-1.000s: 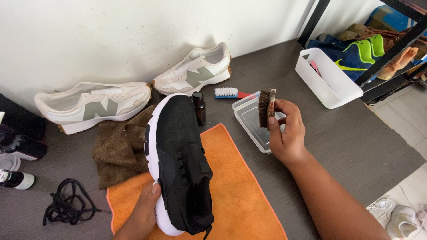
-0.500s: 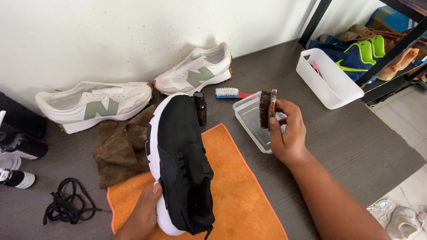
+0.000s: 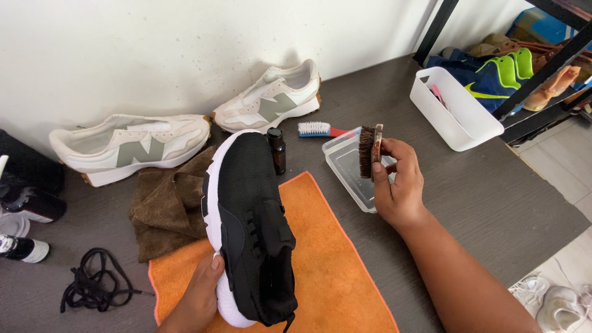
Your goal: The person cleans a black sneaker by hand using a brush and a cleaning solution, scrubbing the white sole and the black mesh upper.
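Two hands at work over the dark table [image 3: 493, 203]. Biggest piece first: the orange towel [image 3: 327, 259] spread on it, then the black shoe [image 3: 250, 216] standing on its side above the towel, left hand [image 3: 200, 293] clasped around its white sole. Right hand [image 3: 398, 182] pinches a bristle brush [image 3: 369, 150], held upright just over the clear tub [image 3: 351, 169]. A small dark bottle [image 3: 276, 150] stands beside the toe.

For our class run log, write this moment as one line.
left hand: holds black shoe | right hand: holds brush above clear tub | under shoe: orange cloth
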